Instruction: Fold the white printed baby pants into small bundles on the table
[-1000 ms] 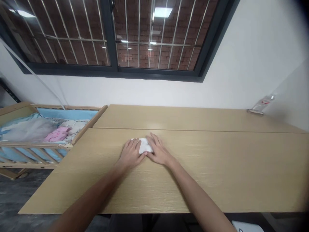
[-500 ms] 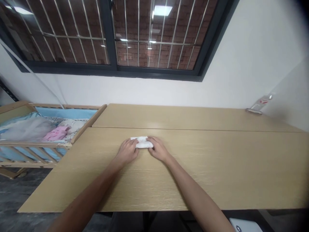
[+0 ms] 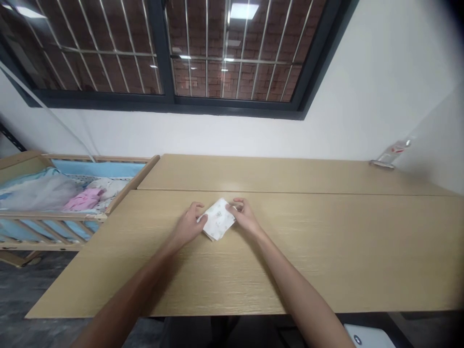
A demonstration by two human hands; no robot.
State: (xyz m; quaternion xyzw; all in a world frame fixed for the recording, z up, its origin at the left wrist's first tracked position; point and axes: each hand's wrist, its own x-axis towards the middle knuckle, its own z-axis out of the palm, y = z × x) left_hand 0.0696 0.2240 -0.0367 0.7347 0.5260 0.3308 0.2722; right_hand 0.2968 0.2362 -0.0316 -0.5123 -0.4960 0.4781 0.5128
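Note:
A folded white piece, soft-looking like cloth or a diaper, with small grey prints point(image 3: 218, 220) is turned cornerwise above the middle of the wooden table point(image 3: 326, 251). Layers show along its lower edge. My right hand point(image 3: 246, 216) grips its right corner, thumb on the front face and fingers curled behind. At its left corner is my left hand point(image 3: 190, 223), the thumb against the edge and the other fingers bent and apart from the thumb. Whether the piece rests on the table or is slightly lifted, I cannot tell.
A wooden crib point(image 3: 119, 198) with blue lining, pink and white cloths and netting stands left of the table. At the back right corner lies a clear plastic item point(image 3: 391, 153). A silver device point(image 3: 369, 337) shows below the front edge. A barred window point(image 3: 232, 106) is above.
The white piece was flat and narrow between both hands; now it is turned cornerwise, showing its printed face. My left hand's fingers have loosened, and my right hand has shifted slightly right.

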